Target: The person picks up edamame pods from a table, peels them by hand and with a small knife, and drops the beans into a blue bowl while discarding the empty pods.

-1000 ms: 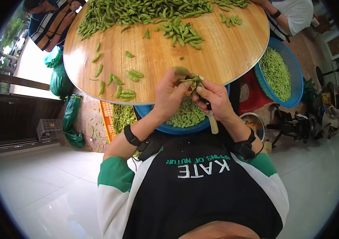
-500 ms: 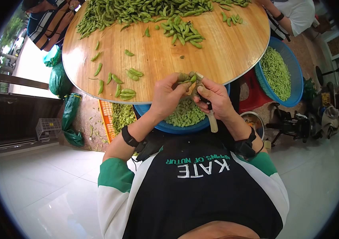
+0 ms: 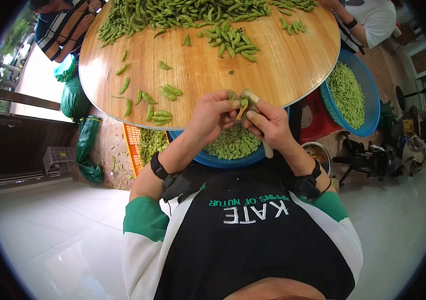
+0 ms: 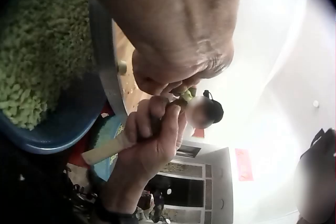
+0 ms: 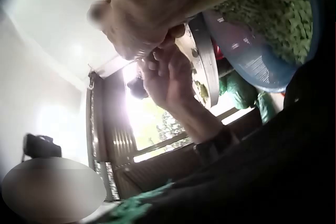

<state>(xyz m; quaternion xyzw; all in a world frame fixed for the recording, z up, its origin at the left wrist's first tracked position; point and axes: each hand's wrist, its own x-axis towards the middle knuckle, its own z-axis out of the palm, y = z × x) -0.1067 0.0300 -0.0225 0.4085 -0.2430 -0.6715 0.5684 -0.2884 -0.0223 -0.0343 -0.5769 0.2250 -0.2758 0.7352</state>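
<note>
In front of the round table's near edge, my left hand (image 3: 211, 114) pinches a green soybean pod (image 3: 244, 102) between thumb and index finger. My right hand (image 3: 272, 125) meets it from the other side, its covered index fingertip right at the pod. Its curled fingers hold a tool by its pale handle (image 4: 105, 150), which sticks out below the palm; the tool's working end is hidden by the fingers. Both index fingers wear tip covers, greenish on the left and whitish on the right. Below the hands sits a blue basin (image 3: 223, 162) of shelled beans (image 3: 233, 142).
A large heap of pods (image 3: 173, 12) covers the far side of the wooden table (image 3: 283, 70), with loose pods at left. An orange crate (image 3: 133, 145) stands left of the basin. Another blue basin (image 3: 376, 110) of beans stands at right. Two people sit across the table.
The pod lay more across the fingertips and now shows smaller between them. The right hand has turned slightly, so less of the tool's handle shows. The loose pods stay put.
</note>
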